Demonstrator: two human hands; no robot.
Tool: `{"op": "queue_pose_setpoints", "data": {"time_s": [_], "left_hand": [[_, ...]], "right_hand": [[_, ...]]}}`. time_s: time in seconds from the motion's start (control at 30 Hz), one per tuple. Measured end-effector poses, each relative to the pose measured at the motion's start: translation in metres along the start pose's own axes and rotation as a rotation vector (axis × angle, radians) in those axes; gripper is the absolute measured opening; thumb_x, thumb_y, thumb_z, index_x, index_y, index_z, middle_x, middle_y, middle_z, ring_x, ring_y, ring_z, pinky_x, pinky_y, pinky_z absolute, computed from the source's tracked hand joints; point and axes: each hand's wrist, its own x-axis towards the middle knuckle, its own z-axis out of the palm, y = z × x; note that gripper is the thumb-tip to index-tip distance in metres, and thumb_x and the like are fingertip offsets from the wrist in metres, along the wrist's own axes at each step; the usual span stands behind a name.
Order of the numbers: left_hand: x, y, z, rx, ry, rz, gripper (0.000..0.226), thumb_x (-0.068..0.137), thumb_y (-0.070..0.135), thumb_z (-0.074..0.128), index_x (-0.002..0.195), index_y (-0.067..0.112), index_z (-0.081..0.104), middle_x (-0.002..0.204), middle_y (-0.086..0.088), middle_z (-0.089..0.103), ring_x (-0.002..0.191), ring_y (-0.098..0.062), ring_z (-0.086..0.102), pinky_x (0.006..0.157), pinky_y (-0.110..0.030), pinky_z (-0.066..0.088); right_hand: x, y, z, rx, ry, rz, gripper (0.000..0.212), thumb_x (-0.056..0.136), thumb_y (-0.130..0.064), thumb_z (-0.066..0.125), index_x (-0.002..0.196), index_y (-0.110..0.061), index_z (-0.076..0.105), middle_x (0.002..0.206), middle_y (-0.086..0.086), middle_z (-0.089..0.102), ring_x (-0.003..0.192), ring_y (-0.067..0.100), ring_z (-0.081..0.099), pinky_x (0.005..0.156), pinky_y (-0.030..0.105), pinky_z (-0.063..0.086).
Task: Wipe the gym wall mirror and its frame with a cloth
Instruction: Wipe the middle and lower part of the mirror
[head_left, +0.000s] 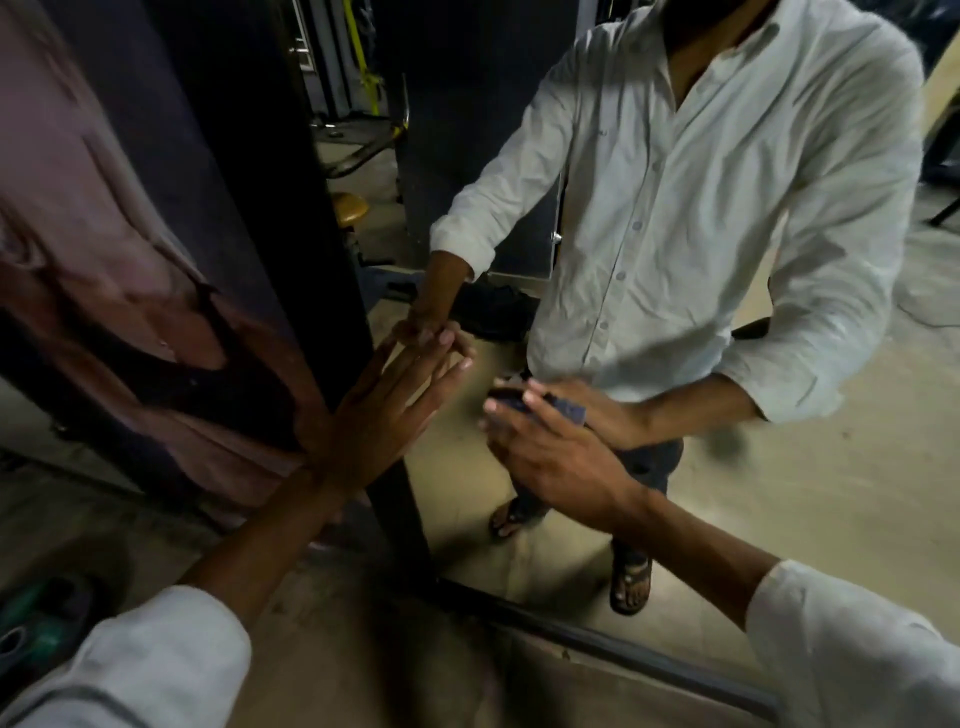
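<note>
The wall mirror (810, 499) fills the right and middle of the view and reflects a person in a white shirt. Its dark frame (332, 249) runs down the left side and along the bottom edge. My left hand (384, 415) lies flat with straight fingers against the glass beside the left frame post. My right hand (545, 452) presses a dark blue cloth (563, 408) against the glass at waist height of the reflection. Most of the cloth is hidden under my fingers.
A reddish-brown glossy panel (104, 260) stands left of the frame post. The concrete floor (363, 649) lies below, with a green object (36, 618) at the lower left. The mirror reflects gym equipment and a round wooden stool (350, 208).
</note>
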Motion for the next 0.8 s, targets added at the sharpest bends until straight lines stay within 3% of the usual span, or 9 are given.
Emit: {"op": "queue_pose_setpoints", "data": {"time_s": [0.07, 0.17, 0.3, 0.37, 0.47, 0.63, 0.8], "left_hand": [[-0.005, -0.011, 0.002, 0.008, -0.022, 0.008, 0.071, 0.108, 0.027, 0.064, 0.168, 0.011, 0.029, 0.174, -0.02, 0.023, 0.159, -0.036, 0.031, 0.126, -0.056, 0.034], [-0.011, -0.017, 0.003, 0.008, -0.053, -0.021, 0.073, 0.108, 0.031, 0.062, 0.169, 0.012, 0.027, 0.175, -0.02, 0.018, 0.16, -0.036, 0.027, 0.123, -0.057, 0.038], [-0.028, -0.034, 0.007, -0.012, -0.086, -0.092, 0.077, 0.107, 0.032, 0.063, 0.17, 0.013, 0.023, 0.176, -0.02, 0.014, 0.162, -0.038, 0.022, 0.127, -0.057, 0.031], [-0.038, -0.049, 0.006, 0.004, -0.11, -0.113, 0.091, 0.099, 0.036, 0.071, 0.17, 0.013, 0.019, 0.177, -0.018, 0.009, 0.163, -0.037, 0.018, 0.129, -0.059, 0.024], [-0.05, -0.069, 0.002, -0.037, -0.111, -0.125, 0.105, 0.091, 0.04, 0.081, 0.17, 0.011, 0.02, 0.178, -0.016, 0.009, 0.164, -0.035, 0.012, 0.131, -0.059, 0.018], [-0.064, -0.08, 0.003, -0.027, -0.146, -0.105, 0.1, 0.095, 0.035, 0.077, 0.17, 0.011, 0.015, 0.179, -0.012, 0.006, 0.164, -0.035, 0.01, 0.131, -0.058, 0.017], [-0.074, -0.077, 0.003, -0.03, -0.201, -0.073, 0.087, 0.102, 0.032, 0.063, 0.171, 0.011, 0.013, 0.179, -0.011, 0.004, 0.164, -0.037, 0.01, 0.129, -0.058, 0.024]], "right_hand": [[0.024, 0.012, -0.007, -0.077, 0.093, 0.044, 0.046, 0.102, -0.01, 0.052, 0.148, -0.009, 0.056, 0.163, 0.016, 0.041, 0.159, 0.039, 0.008, 0.13, 0.055, -0.006], [0.04, 0.004, 0.0, -0.169, 0.049, 0.061, 0.05, 0.101, -0.012, 0.056, 0.151, -0.01, 0.051, 0.165, 0.014, 0.039, 0.16, 0.036, 0.005, 0.129, 0.055, -0.008], [0.046, -0.031, 0.017, -0.128, -0.15, -0.179, 0.047, 0.098, -0.01, 0.042, 0.138, -0.012, 0.067, 0.156, 0.009, 0.053, 0.156, 0.033, 0.029, 0.129, 0.053, -0.014], [0.058, -0.032, 0.017, -0.114, -0.176, -0.219, 0.043, 0.098, -0.009, 0.045, 0.133, -0.012, 0.07, 0.153, 0.007, 0.057, 0.155, 0.031, 0.034, 0.129, 0.052, -0.012], [0.089, -0.019, 0.007, -0.047, -0.064, -0.009, 0.045, 0.101, -0.012, 0.052, 0.145, -0.009, 0.06, 0.158, 0.012, 0.051, 0.157, 0.034, 0.026, 0.131, 0.049, -0.002], [0.125, -0.025, 0.006, -0.129, 0.014, 0.044, 0.049, 0.103, -0.012, 0.044, 0.151, -0.009, 0.051, 0.164, 0.013, 0.042, 0.158, 0.032, 0.019, 0.13, 0.052, -0.004], [0.106, -0.067, 0.039, -0.126, -0.225, -0.157, 0.057, 0.099, -0.009, 0.041, 0.155, -0.01, 0.048, 0.171, 0.013, 0.029, 0.16, 0.033, 0.019, 0.128, 0.053, -0.015]]}}
